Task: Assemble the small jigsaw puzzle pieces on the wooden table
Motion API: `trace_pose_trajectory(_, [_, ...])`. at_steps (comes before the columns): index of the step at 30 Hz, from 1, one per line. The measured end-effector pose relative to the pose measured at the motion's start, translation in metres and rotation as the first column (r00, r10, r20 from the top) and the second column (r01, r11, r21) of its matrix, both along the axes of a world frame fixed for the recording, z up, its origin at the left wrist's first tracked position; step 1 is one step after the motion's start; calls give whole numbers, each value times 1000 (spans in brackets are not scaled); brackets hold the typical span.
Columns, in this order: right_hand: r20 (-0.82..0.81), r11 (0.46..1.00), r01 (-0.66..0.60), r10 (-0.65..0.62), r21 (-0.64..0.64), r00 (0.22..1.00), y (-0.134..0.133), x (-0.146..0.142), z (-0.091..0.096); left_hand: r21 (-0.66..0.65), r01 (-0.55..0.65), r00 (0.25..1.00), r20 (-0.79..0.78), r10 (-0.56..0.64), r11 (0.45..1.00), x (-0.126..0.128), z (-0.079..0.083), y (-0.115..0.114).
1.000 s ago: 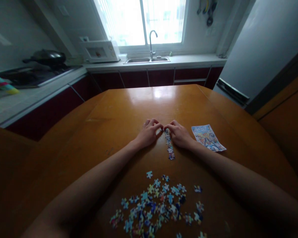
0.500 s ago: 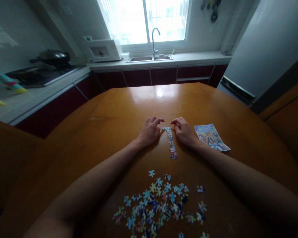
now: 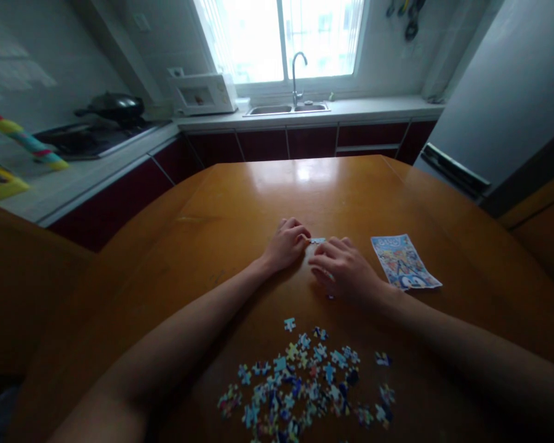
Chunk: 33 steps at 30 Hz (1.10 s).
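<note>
My left hand (image 3: 287, 246) rests on the table with its fingers closed at the left end of a short row of joined jigsaw pieces (image 3: 318, 240), pinching a puzzle piece there that is mostly hidden. My right hand (image 3: 344, 267) is just to the right, over the strip of joined pieces that runs toward me, and covers most of it. Its fingers are bent and slightly apart, with nothing visible in them. A small end of the strip (image 3: 330, 297) shows below the right hand. Nearer to me lies a spread of loose jigsaw pieces (image 3: 289, 394).
A printed picture sheet (image 3: 405, 261) lies right of my right hand on the wooden table (image 3: 203, 209). One loose piece (image 3: 290, 324) lies apart from the pile. Beyond the table are a counter with a sink (image 3: 270, 110), a microwave (image 3: 203, 94), a wok (image 3: 115, 106) and a fridge (image 3: 493, 92).
My right hand has come left and nearer to me, over the strip. My left fingers have closed in at the strip's left end. The view has shifted slightly left.
</note>
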State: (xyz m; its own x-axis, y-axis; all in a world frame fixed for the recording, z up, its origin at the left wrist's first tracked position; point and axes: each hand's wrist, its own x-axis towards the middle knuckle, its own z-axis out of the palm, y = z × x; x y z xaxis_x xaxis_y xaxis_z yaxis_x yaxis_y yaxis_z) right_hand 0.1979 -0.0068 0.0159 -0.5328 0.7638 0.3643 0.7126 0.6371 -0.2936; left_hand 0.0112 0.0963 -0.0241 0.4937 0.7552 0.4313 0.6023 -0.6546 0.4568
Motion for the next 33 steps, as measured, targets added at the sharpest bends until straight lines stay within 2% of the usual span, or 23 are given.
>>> trace_pose_trajectory(3, [105, 964, -258, 263, -57, 959, -28, -14, 10, 8, 6, 1000, 11, -6, 1000, 0, -1, 0])
trace_pose_trajectory(6, [136, 929, -354, 367, -108, 920, -46, -22, 11, 17, 16, 1000, 19, -17, 1000, 0, -1, 0])
trace_pose_trajectory(10, [159, 916, -374, 395, -147, 905, -54, -26, 6, 23, 10, 1000, 20, -11, 1000, 1, -2, 1])
trace_pose_trajectory(18, [168, 917, -339, 375, -210, 912, -53, -29, 0, 29, 8, 1000, 29, -9, 1000, 0, -3, 1])
trace_pose_trajectory(21, [112, 901, -352, 389, -253, 915, -52, -28, 0, 28, 10, 999, 31, -11, 1000, 0, -4, 2])
trace_pose_trajectory(24, [-30, 859, -409, 420, -309, 907, -47, -25, 2, 36, 19, 999, 41, -20, 999, 0, -4, 3])
trace_pose_trajectory(26, [-198, 846, -423, 377, -325, 905, -38, -22, 5, 39, 27, 998, 52, -29, 999, 0, -3, 3])
trace_pose_trajectory(29, [-484, 888, -323, 135, -328, 865, -16, -12, 2, 56, 54, 995, 79, -58, 997, 0, 0, 2])
trace_pose_trajectory(31, [-621, 918, -231, -21, -323, 784, 4, -3, -6, 91, 96, 989, 105, -106, 991, 0, 2, 0])
trace_pose_trajectory(33, [-753, 937, -150, -152, -317, 640, 25, 7, -18, 138, 139, 979, 127, -156, 981, 1, 4, -2])
